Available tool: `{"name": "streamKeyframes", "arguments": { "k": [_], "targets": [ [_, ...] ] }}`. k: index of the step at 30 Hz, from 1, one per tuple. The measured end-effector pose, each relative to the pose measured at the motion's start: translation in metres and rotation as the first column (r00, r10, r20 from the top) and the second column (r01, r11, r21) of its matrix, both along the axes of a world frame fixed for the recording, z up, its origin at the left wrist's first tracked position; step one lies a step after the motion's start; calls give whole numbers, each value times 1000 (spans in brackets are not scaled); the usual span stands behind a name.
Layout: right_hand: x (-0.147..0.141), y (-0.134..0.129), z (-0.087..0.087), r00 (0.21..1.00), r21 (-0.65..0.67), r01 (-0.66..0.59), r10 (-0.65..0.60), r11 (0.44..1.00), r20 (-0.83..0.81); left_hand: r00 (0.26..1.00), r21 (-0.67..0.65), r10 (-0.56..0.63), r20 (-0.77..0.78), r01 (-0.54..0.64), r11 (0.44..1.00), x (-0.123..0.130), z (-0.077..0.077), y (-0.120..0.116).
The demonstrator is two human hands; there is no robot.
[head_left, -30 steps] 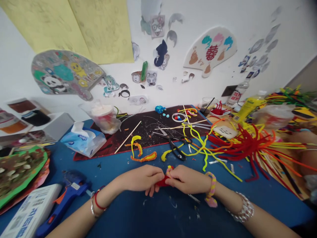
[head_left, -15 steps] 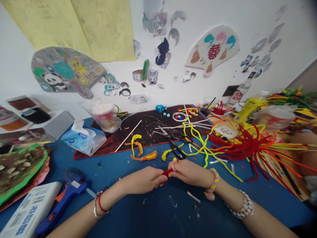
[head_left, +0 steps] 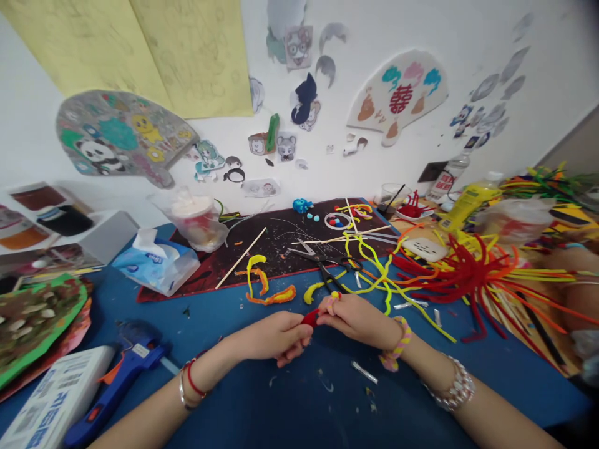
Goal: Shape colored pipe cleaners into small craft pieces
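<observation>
Between my two hands, low over the blue tabletop, is a short red pipe cleaner (head_left: 310, 318). My left hand (head_left: 276, 337) grips one end, with thumb and fingers closed. The other end is pinched in the fingers of my right hand (head_left: 353, 319); how far it runs inside either hand is hidden. Just beyond them lie a curled yellow and orange pipe cleaner piece (head_left: 278, 295), a short yellow piece (head_left: 312, 292) and black-handled scissors (head_left: 322, 265) with their blades apart.
A blue glue gun (head_left: 126, 368) and a white box (head_left: 60, 393) lie left, near a tissue pack (head_left: 156, 265). A drink cup (head_left: 195, 218) stands behind. Red pipe cleaners (head_left: 461, 274) and yellow ones spread on the right. A thin wooden stick (head_left: 241, 259) crosses the dark mat.
My left hand has turned a little and its lower fingers have loosened outward. More of the red pipe cleaner shows as a flat shape between the hands. The view has shifted slightly.
</observation>
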State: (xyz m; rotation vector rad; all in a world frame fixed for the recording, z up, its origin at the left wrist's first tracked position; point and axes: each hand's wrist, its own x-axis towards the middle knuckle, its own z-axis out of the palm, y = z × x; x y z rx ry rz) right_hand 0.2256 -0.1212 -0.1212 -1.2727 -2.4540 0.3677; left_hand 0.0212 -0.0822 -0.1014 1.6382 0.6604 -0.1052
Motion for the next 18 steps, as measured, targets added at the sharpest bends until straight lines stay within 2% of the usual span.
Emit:
{"name": "streamKeyframes", "arguments": {
  "k": [5,9,13,15,18],
  "targets": [
    [2,0,5,996,136,26,-14,990,-86,992,-47,117,48,-114,992,2,-10,0],
    [-1,-1,5,996,298,-68,80,952,-28,991,-48,119,60,-117,992,4,-12,-2],
    [-7,-2,-2,983,270,-163,178,949,-32,995,156,76,59,-84,984,3,-9,-6],
    [-9,-4,-6,982,238,-133,160,962,-98,995,226,78,65,-91,970,2,-6,-6],
    [-8,-4,-8,975,240,-30,81,970,-207,995,240,67,71,-82,967,1,0,-3]
  ]
}}
